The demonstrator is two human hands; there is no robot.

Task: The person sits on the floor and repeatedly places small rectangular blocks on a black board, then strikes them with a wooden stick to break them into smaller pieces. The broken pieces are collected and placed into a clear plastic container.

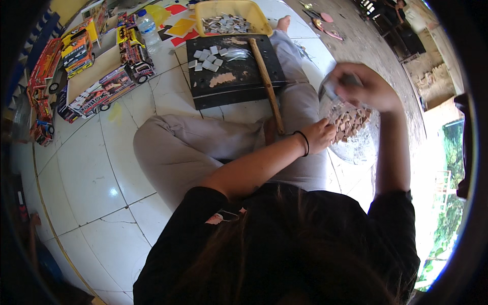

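A clear plastic bag [356,147] full of small brownish pieces [351,122] rests by my right knee. My left hand [320,134], with a black band on the wrist, reaches into the bag among the pieces. My right hand [368,86] is closed on the bag's upper edge and holds it up. A wooden-handled tool [267,84] lies across my lap, its handle running up over a black board [234,68].
The black board carries small pale square tiles [206,58]. Behind it stands a yellow tray [231,12] of grey pieces. Model trucks [101,66] and a water bottle [148,29] stand on the white tiled floor at left.
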